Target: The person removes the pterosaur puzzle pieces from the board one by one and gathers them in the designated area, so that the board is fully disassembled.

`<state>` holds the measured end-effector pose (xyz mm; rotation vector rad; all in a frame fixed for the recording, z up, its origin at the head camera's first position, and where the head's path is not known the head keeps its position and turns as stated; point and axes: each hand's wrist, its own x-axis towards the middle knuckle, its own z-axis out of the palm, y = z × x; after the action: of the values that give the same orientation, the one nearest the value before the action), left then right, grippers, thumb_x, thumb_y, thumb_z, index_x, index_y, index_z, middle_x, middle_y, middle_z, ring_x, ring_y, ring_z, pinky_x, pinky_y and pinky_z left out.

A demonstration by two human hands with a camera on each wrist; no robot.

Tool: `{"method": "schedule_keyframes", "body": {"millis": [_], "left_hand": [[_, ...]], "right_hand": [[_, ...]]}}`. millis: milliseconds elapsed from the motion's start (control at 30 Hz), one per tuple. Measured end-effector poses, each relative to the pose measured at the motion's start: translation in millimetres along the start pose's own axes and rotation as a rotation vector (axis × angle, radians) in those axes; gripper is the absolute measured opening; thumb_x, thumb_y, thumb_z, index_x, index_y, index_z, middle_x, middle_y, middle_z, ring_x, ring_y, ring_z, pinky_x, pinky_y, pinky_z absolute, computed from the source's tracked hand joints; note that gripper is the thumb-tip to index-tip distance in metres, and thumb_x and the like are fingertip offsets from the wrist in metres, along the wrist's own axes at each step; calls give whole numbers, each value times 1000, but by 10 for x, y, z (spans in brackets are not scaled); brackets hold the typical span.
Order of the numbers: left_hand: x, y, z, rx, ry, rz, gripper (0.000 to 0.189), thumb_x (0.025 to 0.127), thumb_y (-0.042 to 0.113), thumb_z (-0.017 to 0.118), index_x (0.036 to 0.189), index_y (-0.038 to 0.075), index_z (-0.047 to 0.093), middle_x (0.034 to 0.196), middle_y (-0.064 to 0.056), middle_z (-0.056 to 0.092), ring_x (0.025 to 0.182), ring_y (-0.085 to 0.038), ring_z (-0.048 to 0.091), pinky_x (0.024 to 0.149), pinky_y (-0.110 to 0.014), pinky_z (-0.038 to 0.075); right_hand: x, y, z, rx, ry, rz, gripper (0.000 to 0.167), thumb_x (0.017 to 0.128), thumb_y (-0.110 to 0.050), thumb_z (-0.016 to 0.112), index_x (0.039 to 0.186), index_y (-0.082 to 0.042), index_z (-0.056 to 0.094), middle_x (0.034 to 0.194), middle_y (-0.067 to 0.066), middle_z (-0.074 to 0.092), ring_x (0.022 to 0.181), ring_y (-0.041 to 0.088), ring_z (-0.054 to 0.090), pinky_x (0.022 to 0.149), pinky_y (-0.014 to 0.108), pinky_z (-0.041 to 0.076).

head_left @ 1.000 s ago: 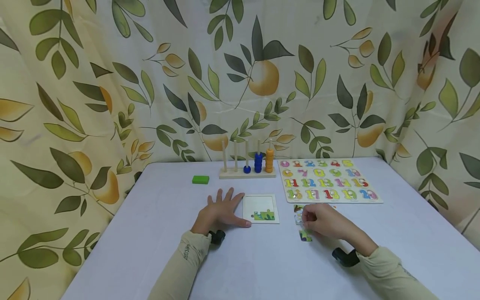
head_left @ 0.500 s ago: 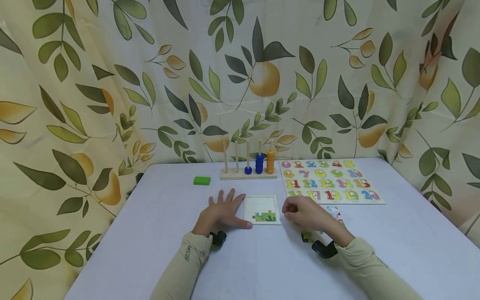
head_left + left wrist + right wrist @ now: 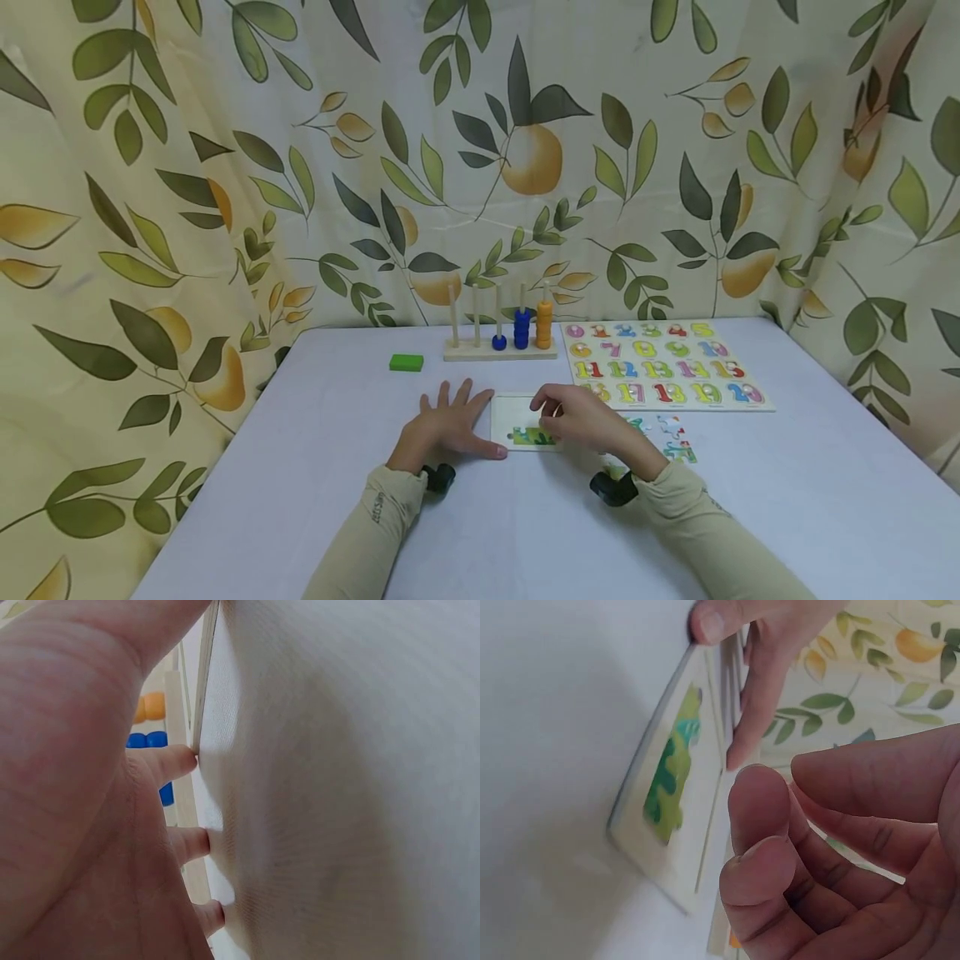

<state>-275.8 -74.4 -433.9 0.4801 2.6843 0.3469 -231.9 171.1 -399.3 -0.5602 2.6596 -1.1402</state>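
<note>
The left hand (image 3: 448,425) lies with fingers spread, its index finger and thumb along the left edge of a small white puzzle frame (image 3: 501,417). In the right wrist view, joined green puzzle pieces (image 3: 675,769) sit in the frame along its near edge. Over the right part of this frame hovers the right hand (image 3: 588,421), fingers bent and thumb drawn close to them. Whether a puzzle piece is between these fingertips is hidden. Several loose puzzle pieces (image 3: 670,426) lie right of the frame, partly covered by the right hand and wrist.
A number board (image 3: 663,360) lies at the back right. Beside it stands a wooden peg stand (image 3: 498,354) with blue and orange beads. A green block (image 3: 406,362) is on the table (image 3: 480,533) at the left. A patterned curtain hangs behind.
From the loose puzzle pieces, my right hand has moved left to above the puzzle frame. My left hand has stayed at the frame's left edge.
</note>
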Motion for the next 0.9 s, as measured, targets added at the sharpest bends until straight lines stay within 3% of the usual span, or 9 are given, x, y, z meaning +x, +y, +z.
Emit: {"method": "schedule_keyframes", "body": {"millis": [400,667,900], "left_hand": [[6,6,0,23,-3,4,109,86,76,74,172,28,27,179,-12,10,162,-48,1,122,-75,4],[-1,0,5,15,-4,-1,109,86,75,76,172,29,27,179,-12,9,162,-48,0,122,-76,3],[-6,11,-9,10,-7,-5,108,86,73,76,172,29,27,179,-12,9,162,-48,0,122,-75,2]], "right_hand": [[109,9,95,-22,-29,-17,24,97,4,67,121,2,71,91,4,65,79,19,58,69,33,50],[131,76,153,-60,-80,39,28,93,7,68,120,-1,72,86,4,62,76,20,55,68,33,46],[132,76,176,-108,-83,-2,27,88,9,70,113,0,74,86,3,60,81,19,54,72,34,46]]}}
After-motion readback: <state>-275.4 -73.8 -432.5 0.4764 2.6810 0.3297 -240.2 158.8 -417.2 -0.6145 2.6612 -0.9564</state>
